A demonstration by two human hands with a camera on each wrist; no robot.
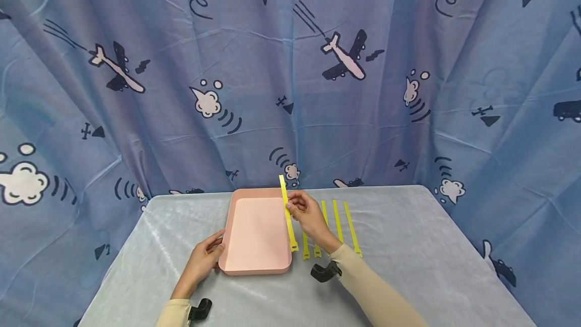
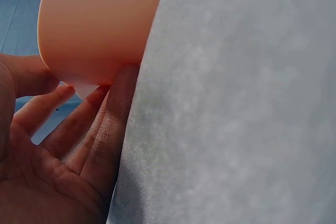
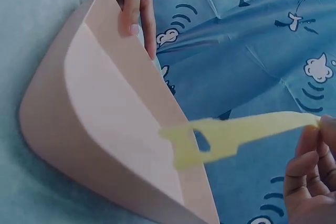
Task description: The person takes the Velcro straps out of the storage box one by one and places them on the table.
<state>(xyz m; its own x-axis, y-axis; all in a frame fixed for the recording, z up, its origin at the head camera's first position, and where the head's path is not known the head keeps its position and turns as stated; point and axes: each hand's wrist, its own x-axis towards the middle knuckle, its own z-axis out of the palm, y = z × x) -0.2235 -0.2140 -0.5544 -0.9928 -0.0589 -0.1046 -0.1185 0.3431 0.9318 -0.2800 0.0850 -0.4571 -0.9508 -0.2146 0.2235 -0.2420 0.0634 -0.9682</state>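
A shallow pink tray lies on the table. My left hand holds its left side, the thumb at the rim and the fingers against the outer wall in the left wrist view. Between thumb and fingertips my right hand pinches a yellow cable strap near its middle. This strap hangs over the tray's right edge, raised off the table. Its wide end, with a slot, shows over the tray interior in the right wrist view.
Several more yellow cable straps lie side by side on the table, right of the tray and partly under the right arm. A blue patterned curtain hangs behind the table. Black wrist devices sit on both sleeves.
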